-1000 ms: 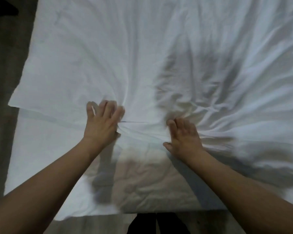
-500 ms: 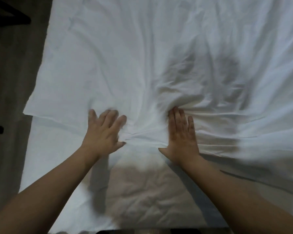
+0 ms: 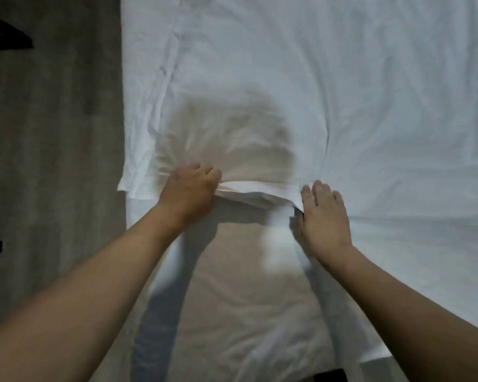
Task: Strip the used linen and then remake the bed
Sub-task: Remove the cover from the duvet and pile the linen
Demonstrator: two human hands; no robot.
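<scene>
White cotton sheet (image 3: 301,78) covers most of what we see, spread over the bed (image 3: 246,312) with its near hem lying across the middle of the view and its left corner (image 3: 122,187) reaching just past the bed's left edge. We hold that hem at two places. Our left hand (image 3: 189,193) is curled over the cloth, its fingers (image 3: 202,172) folded down and gripping a bunch of it, so that creases fan out from the knuckles. Our right hand (image 3: 324,216) lies flatter, fingers nearly straight and close together on top of the sheet, thumb tucked at the hem's edge; whether the thumb pinches the cloth underneath we cannot tell. Between the two hands the hem lifts in a shallow fold. Below it the lower layer of the bed shows, rumpled and crossed by the shadows of our forearms. Grey floor (image 3: 53,161) runs along the left side, with dark furniture (image 3: 6,37) at the top corner.
</scene>
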